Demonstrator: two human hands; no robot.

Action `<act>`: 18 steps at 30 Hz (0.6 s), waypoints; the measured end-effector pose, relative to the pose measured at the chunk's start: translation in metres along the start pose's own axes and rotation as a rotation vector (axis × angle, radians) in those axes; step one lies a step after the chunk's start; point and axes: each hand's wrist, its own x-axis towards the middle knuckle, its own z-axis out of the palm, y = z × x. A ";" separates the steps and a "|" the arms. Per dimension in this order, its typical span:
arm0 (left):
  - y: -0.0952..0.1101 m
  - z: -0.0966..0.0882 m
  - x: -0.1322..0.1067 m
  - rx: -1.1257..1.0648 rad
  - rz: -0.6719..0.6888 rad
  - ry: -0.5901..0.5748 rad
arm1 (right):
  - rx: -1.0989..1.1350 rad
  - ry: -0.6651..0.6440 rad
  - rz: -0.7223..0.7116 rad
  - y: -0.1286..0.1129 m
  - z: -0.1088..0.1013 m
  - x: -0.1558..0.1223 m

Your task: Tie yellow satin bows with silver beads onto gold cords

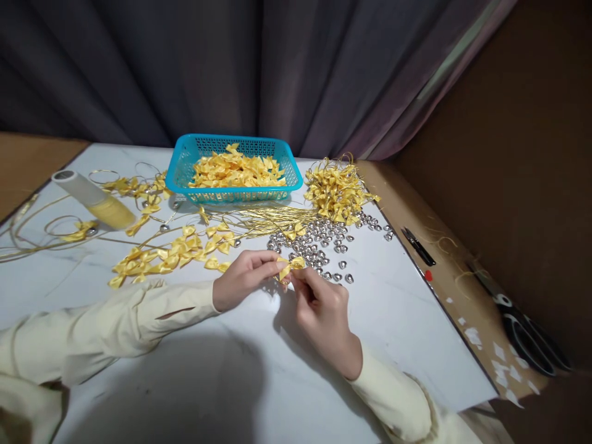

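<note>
Between my two hands is a yellow ribbon bow, held a little above the white board. My left hand pinches its left side between thumb and fingers. From the right, my right hand is closed with its fingertips at the underside of the bow; a bit of gold cord seems to show there, but the fingers hide most of it. Just behind the hands lie many small silver beads and a bundle of gold cords. Loose yellow bows are spread beyond my left hand.
A blue basket full of yellow bows stands at the back. Right of it is a heap of bows on cords. A thread cone lies tilted at left. Thread snips, large scissors and paper scraps lie along the right.
</note>
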 end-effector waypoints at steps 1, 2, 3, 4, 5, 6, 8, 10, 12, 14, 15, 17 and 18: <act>0.000 0.000 0.000 0.028 0.025 0.007 | 0.014 -0.014 0.021 0.000 0.000 0.000; 0.000 0.000 0.000 0.057 0.050 0.015 | 0.033 -0.034 0.044 0.001 -0.001 0.001; 0.000 0.000 -0.001 0.085 0.072 0.022 | 0.056 -0.059 0.070 0.002 -0.002 0.001; 0.000 -0.001 -0.001 0.113 0.091 0.027 | 0.085 -0.092 0.096 0.003 -0.003 0.001; -0.001 -0.001 -0.001 0.143 0.107 0.034 | 0.117 -0.130 0.120 0.004 -0.004 0.001; -0.002 -0.001 -0.002 0.175 0.122 0.043 | 0.147 -0.166 0.139 0.005 -0.004 0.001; -0.004 -0.002 -0.003 0.256 0.157 0.067 | 0.197 -0.225 0.160 0.006 -0.005 0.000; -0.005 -0.003 -0.004 0.350 0.199 0.088 | 0.224 -0.247 0.162 0.006 -0.006 -0.001; -0.006 -0.004 -0.004 0.435 0.246 0.098 | 0.228 -0.237 0.157 0.006 -0.006 -0.002; -0.006 -0.004 -0.004 0.496 0.290 0.104 | 0.228 -0.215 0.153 0.005 -0.006 -0.002; -0.006 -0.005 -0.003 0.518 0.311 0.107 | 0.230 -0.203 0.151 0.005 -0.005 -0.002; -0.007 -0.005 -0.002 0.554 0.345 0.116 | 0.236 -0.186 0.149 0.005 -0.004 -0.001; -0.008 -0.005 -0.001 0.566 0.362 0.124 | 0.237 -0.183 0.146 0.005 -0.004 -0.001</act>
